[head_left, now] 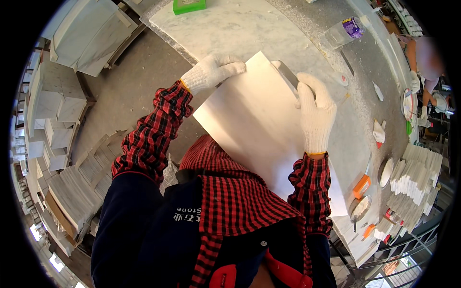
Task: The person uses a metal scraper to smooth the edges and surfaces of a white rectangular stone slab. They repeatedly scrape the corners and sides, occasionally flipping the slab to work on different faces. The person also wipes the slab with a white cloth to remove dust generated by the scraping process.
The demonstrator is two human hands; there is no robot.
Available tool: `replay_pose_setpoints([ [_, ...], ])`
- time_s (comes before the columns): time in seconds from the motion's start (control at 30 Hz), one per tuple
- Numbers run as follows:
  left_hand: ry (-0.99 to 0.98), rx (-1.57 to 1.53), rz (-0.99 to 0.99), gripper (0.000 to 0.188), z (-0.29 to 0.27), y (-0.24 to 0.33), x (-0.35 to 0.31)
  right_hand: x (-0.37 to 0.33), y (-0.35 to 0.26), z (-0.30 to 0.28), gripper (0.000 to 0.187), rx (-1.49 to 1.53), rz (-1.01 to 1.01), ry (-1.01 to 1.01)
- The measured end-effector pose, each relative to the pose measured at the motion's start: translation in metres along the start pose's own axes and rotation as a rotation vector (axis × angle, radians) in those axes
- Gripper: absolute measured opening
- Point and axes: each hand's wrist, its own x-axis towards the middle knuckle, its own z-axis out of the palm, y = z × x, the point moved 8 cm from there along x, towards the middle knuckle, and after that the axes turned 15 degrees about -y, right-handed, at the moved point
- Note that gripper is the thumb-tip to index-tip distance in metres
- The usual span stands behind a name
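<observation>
White panel in both gloved hands, mid-frame

Wht flat panel (249, 115) sits tilted mid-frame, one corner pointing to top of pic, lower part running toward lower R past the apron (245, 204). L hand (211, 73), in wht knit glove, grips it near the upper-L edge: thumb on the face, rest of fingers mostly hidden behind. R hand (317, 108), same glove type, is at the upper-R edge, fingers bent w/ a narrow gap btwn thumb & index; can't tell how firm the hold is.

Marble-look tabletop (230, 33) spans upper ctr to lower R. On it: grn box (189, 6) at top ctr, clear bottle w/ purple label (353, 28) upper R, orange block (361, 186) lower R, just above a round dish (361, 207). Stacked wht pcs (415, 168) far R; stone blocks (91, 36) upper L. Another person (427, 62), also gloved, upper R.
</observation>
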Motion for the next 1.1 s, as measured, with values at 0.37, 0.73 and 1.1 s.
replay_pose_setpoints([
  [0.37,0.013,0.009,0.042,0.038,-0.0002,0.0041,-0.0016,0.0003,0.0015,-0.0002,0.018,0.004,-0.024,0.013],
  [0.73,0.009,0.014,0.044,0.039,-0.0007,-0.0012,0.0011,-0.0026,0.0031,0.0007,0.017,-0.011,-0.074,0.034],
  [1.1,0.012,-0.001,0.02,0.039,-0.0011,-0.0024,0.0018,-0.0034,0.0006,0.0012,0.017,-0.038,-0.026,0.039],
])
